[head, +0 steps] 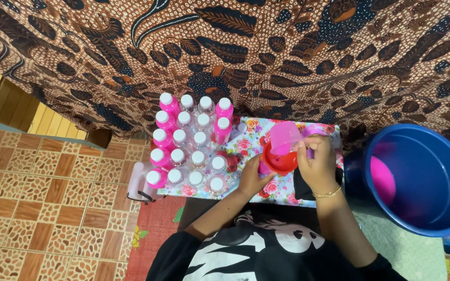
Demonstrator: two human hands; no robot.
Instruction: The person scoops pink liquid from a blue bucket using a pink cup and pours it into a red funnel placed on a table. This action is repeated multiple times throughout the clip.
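Bottles (191, 143) crowd the table's (246, 143) left half – no way through; the bucket (423, 179) walls off the right – only the floral middle strip lies open

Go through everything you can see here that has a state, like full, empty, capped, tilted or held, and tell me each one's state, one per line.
Pink cup: tilted over the funnel, held by the right hand.
Red funnel: upright, steadied by the left hand.
Bottles: capped white, some pink, some clear.
Blue bucket: open, pink liquid inside.
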